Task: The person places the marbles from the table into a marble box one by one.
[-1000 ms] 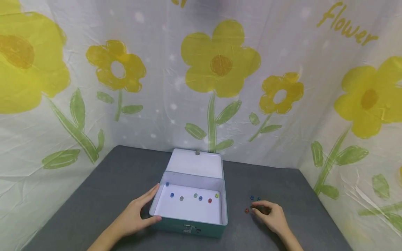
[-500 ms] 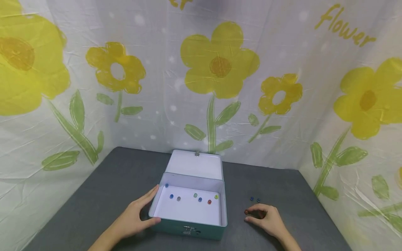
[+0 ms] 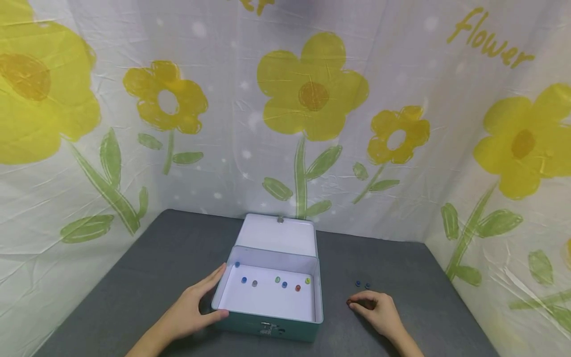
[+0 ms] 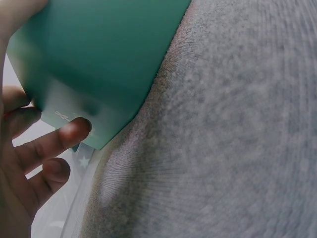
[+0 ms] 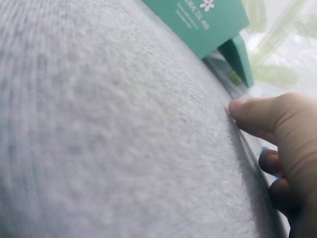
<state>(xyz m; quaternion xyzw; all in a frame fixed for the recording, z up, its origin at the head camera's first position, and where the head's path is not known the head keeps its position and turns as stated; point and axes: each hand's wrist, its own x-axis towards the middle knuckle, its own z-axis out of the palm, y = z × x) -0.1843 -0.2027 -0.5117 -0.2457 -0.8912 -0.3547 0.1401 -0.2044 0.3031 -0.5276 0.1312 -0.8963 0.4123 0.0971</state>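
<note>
A green tin box (image 3: pixel 267 326) with a white inside stands with its lid (image 3: pixel 276 235) swung back. My left hand (image 3: pixel 189 307) holds the box by its left side, thumb at the front corner and forefinger along the side rim. In the left wrist view, some fingers (image 4: pixel 54 144) lie loosely bent against or near the green wall. To the right of the box, on the table, my right hand (image 3: pixel 379 312) pinches a small reddish bead (image 3: pixel 349 301), mostly hidden by the fingertips. Several small coloured beads, such as a red bead (image 3: pixel 298 287), lie scattered on the box floor.
Two blue beads, a left one (image 3: pixel 358 283) and a right one (image 3: pixel 368 285), lie on the dark grey table (image 3: pixel 187 238) just beyond my right hand. A flower-printed curtain (image 3: pixel 223 139) borders the table at the back and sides.
My right hand has moved slightly left to the reddish bead, and its thumb and forefinger have come together on it. The left hand and the box have stayed in place.
</note>
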